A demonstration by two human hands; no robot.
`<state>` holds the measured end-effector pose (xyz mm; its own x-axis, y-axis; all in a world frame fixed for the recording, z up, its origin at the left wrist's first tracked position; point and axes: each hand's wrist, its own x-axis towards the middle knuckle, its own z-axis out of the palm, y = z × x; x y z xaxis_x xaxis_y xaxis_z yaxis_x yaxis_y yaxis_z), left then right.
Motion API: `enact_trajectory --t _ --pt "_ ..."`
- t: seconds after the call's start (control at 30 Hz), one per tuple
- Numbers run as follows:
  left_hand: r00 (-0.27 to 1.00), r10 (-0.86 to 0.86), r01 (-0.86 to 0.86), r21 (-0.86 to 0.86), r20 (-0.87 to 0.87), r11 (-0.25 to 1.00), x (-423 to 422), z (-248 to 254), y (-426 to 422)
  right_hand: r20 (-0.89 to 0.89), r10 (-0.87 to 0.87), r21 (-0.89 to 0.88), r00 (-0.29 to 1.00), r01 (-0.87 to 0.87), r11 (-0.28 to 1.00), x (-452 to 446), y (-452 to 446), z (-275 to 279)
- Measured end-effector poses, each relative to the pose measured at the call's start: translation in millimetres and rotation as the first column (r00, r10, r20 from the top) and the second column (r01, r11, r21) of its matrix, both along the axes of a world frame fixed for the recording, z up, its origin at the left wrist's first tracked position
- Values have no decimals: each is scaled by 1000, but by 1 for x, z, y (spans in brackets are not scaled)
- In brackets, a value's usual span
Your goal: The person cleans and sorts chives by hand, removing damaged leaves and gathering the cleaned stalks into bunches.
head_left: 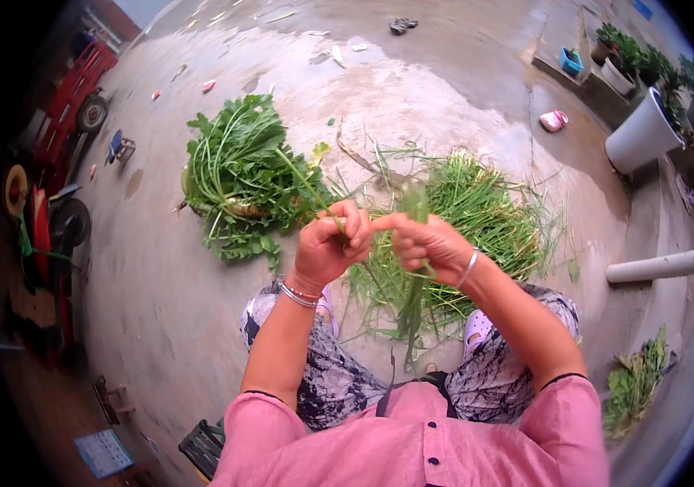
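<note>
My left hand (331,243) is closed, its fingers pinching a thin green chive stalk (302,180) that sticks up to the left. Close beside it, my right hand (432,250) is wrapped round a bunch of chives (413,304), whose long leaves hang below the fist. The bunch's upper end is blurred by motion. My right index finger points at the left hand and seems to touch it. Behind the right hand lies a loose pile of chives (485,219) on the ground. Left of it rests a heap of leafy radish greens (237,166) with pale roots partly showing.
Concrete ground (176,325) surrounds my feet. At right stand a tall white bucket (643,134), potted plants (623,57) and a white pipe (663,265). A red three-wheeled vehicle (71,105) is at left. Wilted greens (635,381) lie at lower right.
</note>
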<state>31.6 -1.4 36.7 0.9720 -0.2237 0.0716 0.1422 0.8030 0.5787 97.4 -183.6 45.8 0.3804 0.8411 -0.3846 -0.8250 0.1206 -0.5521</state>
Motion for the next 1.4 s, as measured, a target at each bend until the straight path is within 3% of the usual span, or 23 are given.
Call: enact_trajectory --t 0.1,0.27,0.47,0.73,0.87,0.97,1.17,1.23,1.27,1.33,1.4 --pt "1000 -17 20 136 -25 990 -1 2 -1 -105 -6 1 994 6 1000 -5 6 -1" --pt "992 -119 125 423 -41 898 -3 4 -11 -112 -19 -28 994 16 999 -2 6 -5" --pt "981 -140 184 420 -134 888 -4 1 -14 -4 -143 28 990 143 989 14 -2 4" --pt "971 -167 229 448 -174 864 -6 1 -24 -63 -241 69 969 245 967 22 -6 8" --pt "960 -214 275 449 -182 850 -6 -2 -25 18 -290 120 957 286 951 36 -14 15" --pt "963 -221 268 438 -156 858 -6 -4 -25 232 -293 -12 928 304 953 45 -22 22" --pt "951 -234 306 531 -200 790 -3 -4 -27 442 -243 -121 863 326 938 55 -35 26" --pt "972 18 143 646 -236 750 2 -9 -25 483 -191 -133 855 287 949 54 -38 37" --pt "972 27 135 644 -235 753 4 -8 -21 533 -121 -157 838 238 958 53 -41 45" --pt "906 344 -65 723 -246 688 10 -4 -5 580 -40 -185 814 179 966 52 -45 51" --pt "879 450 -153 801 -157 579 15 -13 13 608 70 -203 791 70 977 51 -49 52"
